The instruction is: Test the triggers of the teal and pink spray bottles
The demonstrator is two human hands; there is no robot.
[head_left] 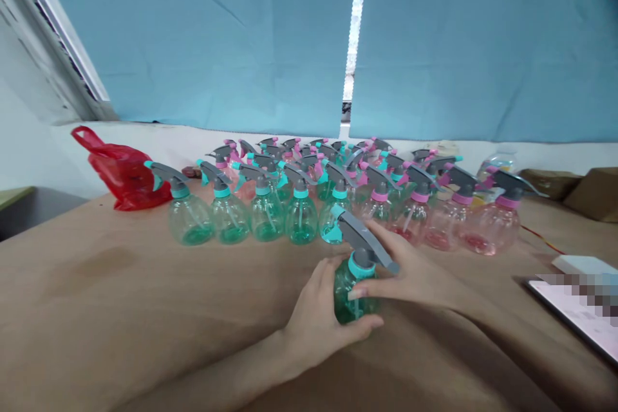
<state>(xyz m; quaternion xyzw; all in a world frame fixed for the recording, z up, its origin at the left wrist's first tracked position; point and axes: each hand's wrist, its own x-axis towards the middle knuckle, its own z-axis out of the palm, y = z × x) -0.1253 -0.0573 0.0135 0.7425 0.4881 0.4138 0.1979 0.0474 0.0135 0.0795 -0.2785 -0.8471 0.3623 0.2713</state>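
Note:
A small green spray bottle (pixel 348 293) with a grey trigger head and teal collar stands on the brown table (pixel 120 309) in front of me. My left hand (pixel 318 318) is wrapped round its round body from the left. My right hand (pixel 410 270) grips the teal collar and the grey trigger head from the right. Behind it stand rows of several like bottles, green ones (pixel 232 215) on the left and pink ones (pixel 483 225) on the right.
A red plastic bag (pixel 120 174) lies at the back left of the table. A tablet or card (pixel 579 315) and a white box (pixel 584 264) sit at the right edge. Brown bags (pixel 593 193) lie at the back right. Blue curtains (pixel 217 32) hang behind.

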